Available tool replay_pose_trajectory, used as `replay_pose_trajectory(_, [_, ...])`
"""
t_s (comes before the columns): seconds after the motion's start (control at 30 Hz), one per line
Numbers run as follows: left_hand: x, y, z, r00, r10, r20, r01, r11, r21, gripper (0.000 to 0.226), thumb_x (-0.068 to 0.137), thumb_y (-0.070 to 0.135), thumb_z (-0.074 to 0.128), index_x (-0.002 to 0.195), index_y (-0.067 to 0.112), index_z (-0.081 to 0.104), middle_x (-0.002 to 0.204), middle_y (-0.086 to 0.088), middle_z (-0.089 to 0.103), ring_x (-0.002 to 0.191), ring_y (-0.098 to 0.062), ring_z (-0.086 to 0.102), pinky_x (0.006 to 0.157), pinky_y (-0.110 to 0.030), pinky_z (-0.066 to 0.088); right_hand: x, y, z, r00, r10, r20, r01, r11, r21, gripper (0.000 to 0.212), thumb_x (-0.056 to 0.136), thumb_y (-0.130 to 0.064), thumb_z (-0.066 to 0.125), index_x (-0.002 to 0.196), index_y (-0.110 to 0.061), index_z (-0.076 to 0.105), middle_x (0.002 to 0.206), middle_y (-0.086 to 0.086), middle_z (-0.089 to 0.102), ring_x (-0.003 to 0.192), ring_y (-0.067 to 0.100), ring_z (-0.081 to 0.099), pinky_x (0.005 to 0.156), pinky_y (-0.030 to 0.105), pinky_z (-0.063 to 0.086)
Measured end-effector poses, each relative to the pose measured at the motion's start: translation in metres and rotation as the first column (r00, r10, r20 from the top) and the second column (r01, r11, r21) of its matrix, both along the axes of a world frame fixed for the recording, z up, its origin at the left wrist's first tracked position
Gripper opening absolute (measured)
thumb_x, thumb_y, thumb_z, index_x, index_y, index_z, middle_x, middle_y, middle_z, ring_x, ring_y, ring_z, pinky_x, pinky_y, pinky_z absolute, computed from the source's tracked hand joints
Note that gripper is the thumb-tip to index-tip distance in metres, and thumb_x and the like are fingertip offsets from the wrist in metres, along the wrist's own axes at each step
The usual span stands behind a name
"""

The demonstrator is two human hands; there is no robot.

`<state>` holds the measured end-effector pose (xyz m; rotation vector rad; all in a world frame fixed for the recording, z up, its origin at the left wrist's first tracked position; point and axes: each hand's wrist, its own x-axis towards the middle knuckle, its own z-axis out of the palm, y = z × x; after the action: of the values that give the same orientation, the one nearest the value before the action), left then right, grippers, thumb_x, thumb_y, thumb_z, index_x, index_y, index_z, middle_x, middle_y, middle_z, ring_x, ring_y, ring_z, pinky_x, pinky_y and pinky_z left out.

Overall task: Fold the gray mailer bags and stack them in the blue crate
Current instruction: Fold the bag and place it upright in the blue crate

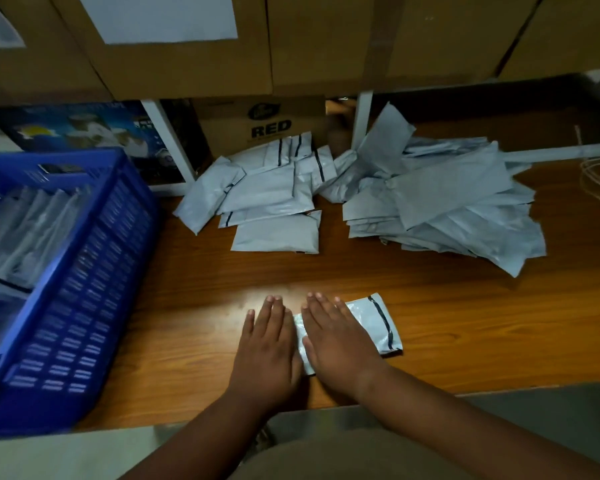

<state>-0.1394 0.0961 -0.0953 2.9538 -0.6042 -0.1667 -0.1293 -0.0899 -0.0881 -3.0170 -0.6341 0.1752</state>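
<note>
Your blue crate (94,271) sits at the left, probably half filled. On the near wooden table (465,341), your left hand (267,348) and right hand (340,341) press flat, fingers straight, on the folded gray mailer bag (374,323): light, slick, springy film. Pinch its creased edge.

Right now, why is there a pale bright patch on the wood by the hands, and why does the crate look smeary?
Head view: glare on the glossy table just beyond the left hand; the blue crate is motion-blurred; the wide lens bends edges; the room is dim.
</note>
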Motion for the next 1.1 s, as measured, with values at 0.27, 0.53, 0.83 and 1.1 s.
replay_pose_trajectory(0.27, [0.009,-0.03,-0.011,0.999,-0.003,-0.043,0.004,1.0,0.027,0.072,0.107,0.045,0.023,0.17,0.011,0.014,0.178,-0.012,0.001,0.164,-0.024,-0.01,0.131,-0.054,0.01,0.002,-0.026,-0.006,0.999,0.039,-0.001,-0.039,0.999,0.011,0.065,0.11,-0.042,0.031,0.165,-0.007,0.035,0.172,0.016,0.031,0.162,0.03,0.023,0.132,0.052,0.016])
replay_pose_trajectory(0.53, [0.012,-0.031,-0.01,0.998,-0.019,-0.062,0.023,0.998,0.059,0.075,0.106,0.046,0.024,0.17,0.014,0.005,0.178,-0.011,-0.008,0.163,-0.025,-0.015,0.131,-0.055,0.009,0.005,-0.025,-0.009,1.0,-0.007,-0.028,0.008,1.0,0.03,0.07,0.109,-0.046,0.029,0.168,-0.01,0.024,0.177,0.015,0.016,0.165,0.03,0.009,0.132,0.052,0.014])
replay_pose_trajectory(0.83, [0.014,-0.032,-0.017,0.999,-0.021,-0.039,0.022,0.999,0.032,0.077,0.105,0.045,0.032,0.17,0.013,0.008,0.178,-0.013,-0.002,0.164,-0.028,-0.01,0.131,-0.058,0.01,0.011,-0.026,-0.014,0.997,-0.018,-0.071,0.02,0.999,0.026,0.074,0.106,-0.049,0.033,0.17,-0.014,0.019,0.178,0.011,0.008,0.165,0.032,0.001,0.13,0.061,0.01])
replay_pose_trajectory(1.1, [0.015,-0.03,-0.018,0.999,-0.037,-0.015,0.037,0.999,0.005,0.074,0.105,0.043,0.033,0.17,0.011,0.015,0.178,-0.013,0.004,0.165,-0.026,-0.006,0.131,-0.057,0.012,0.009,-0.025,-0.009,0.997,-0.018,-0.081,0.021,0.999,0.031,0.071,0.106,-0.046,0.032,0.169,-0.012,0.025,0.177,0.013,0.015,0.165,0.032,0.007,0.129,0.061,0.015])
